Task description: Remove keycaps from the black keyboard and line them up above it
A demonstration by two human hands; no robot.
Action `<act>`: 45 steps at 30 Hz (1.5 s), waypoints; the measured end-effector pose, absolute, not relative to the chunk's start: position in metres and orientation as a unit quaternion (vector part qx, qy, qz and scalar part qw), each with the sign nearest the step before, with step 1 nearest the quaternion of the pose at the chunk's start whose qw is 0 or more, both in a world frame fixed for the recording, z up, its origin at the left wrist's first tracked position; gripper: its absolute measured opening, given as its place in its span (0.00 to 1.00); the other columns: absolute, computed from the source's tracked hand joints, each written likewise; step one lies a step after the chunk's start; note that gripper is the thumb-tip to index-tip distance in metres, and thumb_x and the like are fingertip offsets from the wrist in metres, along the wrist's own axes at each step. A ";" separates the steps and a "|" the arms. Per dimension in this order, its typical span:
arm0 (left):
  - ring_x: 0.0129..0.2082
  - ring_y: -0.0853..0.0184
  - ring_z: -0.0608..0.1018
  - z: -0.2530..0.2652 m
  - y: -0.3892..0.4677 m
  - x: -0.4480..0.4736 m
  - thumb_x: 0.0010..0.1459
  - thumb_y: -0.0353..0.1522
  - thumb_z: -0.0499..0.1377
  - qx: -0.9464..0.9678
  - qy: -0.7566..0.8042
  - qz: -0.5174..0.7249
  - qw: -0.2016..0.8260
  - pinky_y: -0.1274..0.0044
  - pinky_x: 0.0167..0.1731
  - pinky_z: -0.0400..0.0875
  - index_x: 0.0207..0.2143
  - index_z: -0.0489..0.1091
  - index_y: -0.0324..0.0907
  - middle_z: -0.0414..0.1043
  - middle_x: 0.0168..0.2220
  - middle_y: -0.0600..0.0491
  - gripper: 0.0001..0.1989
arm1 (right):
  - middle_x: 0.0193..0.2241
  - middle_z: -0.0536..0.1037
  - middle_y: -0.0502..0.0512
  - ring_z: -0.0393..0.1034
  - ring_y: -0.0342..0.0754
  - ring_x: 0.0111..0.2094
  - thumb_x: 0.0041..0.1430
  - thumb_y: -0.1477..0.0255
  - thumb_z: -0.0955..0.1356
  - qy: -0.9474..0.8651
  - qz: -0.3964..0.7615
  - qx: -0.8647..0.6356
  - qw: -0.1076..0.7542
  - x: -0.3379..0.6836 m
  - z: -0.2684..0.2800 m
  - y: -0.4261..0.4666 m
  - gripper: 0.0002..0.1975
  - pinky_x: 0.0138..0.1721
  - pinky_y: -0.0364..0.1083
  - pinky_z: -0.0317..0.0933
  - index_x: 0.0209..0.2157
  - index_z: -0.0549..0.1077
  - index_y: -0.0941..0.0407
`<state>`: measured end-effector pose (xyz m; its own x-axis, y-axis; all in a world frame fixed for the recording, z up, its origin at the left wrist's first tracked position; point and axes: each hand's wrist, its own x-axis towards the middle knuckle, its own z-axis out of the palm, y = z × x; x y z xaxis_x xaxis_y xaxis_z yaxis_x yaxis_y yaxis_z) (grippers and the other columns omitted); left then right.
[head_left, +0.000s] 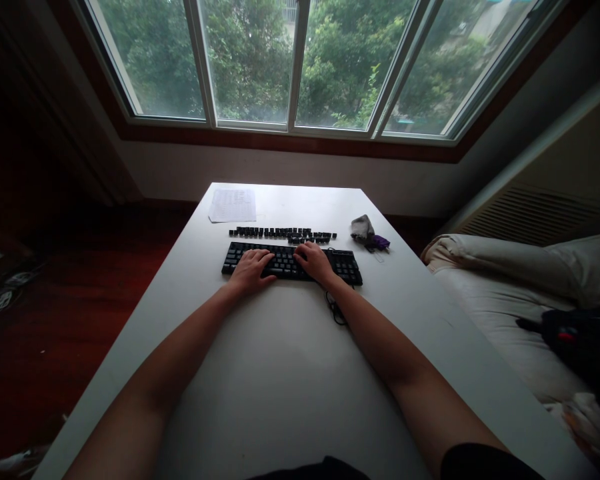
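Observation:
A black computer keyboard (285, 263) lies across the white table, with keys in place on its left part and partly hidden by my hands. My left hand (251, 269) rests on the keyboard's left part, fingers stretched out and thumb apart, holding nothing. Over the keyboard's middle right, my right hand (314, 260) has bent fingers drawn together with the thumb; anything between the fingertips is too small to make out. Just behind the keyboard, loose black keycaps (273, 233) stand in rows. A black cable (336, 310) lies coiled beside my right wrist.
Printed paper sheets (233, 205) lie at the table's far left. A grey cloth pouch (363, 228) and a small purple item (381, 243) sit right of the keycaps. The white table (290, 373) stands before a window, with a pale sofa (485, 307) at the right.

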<state>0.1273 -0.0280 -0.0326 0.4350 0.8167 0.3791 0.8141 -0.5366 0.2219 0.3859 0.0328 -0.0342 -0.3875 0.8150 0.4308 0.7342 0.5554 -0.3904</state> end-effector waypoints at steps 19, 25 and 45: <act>0.60 0.50 0.64 -0.035 -0.027 0.129 0.57 0.45 0.63 0.845 0.483 0.229 -0.004 0.58 0.62 0.56 0.62 0.64 0.47 0.64 0.61 0.46 0.32 | 0.39 0.78 0.59 0.68 0.51 0.42 0.71 0.66 0.60 -0.855 -0.060 -0.489 0.164 0.374 -0.006 0.002 0.17 0.45 0.47 0.56 0.37 0.77 0.57; 0.61 0.50 0.64 -0.035 -0.027 0.130 0.57 0.45 0.63 0.844 0.485 0.228 0.000 0.57 0.63 0.54 0.62 0.63 0.47 0.63 0.62 0.46 0.33 | 0.40 0.78 0.59 0.69 0.51 0.43 0.71 0.65 0.59 -0.848 -0.049 -0.507 0.147 0.372 -0.003 0.000 0.18 0.44 0.46 0.57 0.37 0.77 0.57; 0.61 0.50 0.64 -0.032 -0.029 0.133 0.57 0.44 0.62 0.845 0.483 0.230 0.003 0.57 0.64 0.54 0.62 0.64 0.46 0.64 0.61 0.45 0.32 | 0.43 0.77 0.63 0.68 0.54 0.46 0.72 0.63 0.58 -0.840 -0.066 -0.527 0.111 0.363 -0.003 -0.013 0.20 0.49 0.49 0.57 0.41 0.76 0.58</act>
<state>0.1327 -0.0289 -0.0325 0.4280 0.8172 0.3861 0.8148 -0.5337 0.2264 0.3634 -0.0131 -0.0033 -0.4195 0.8709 0.2558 0.9001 0.4356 -0.0070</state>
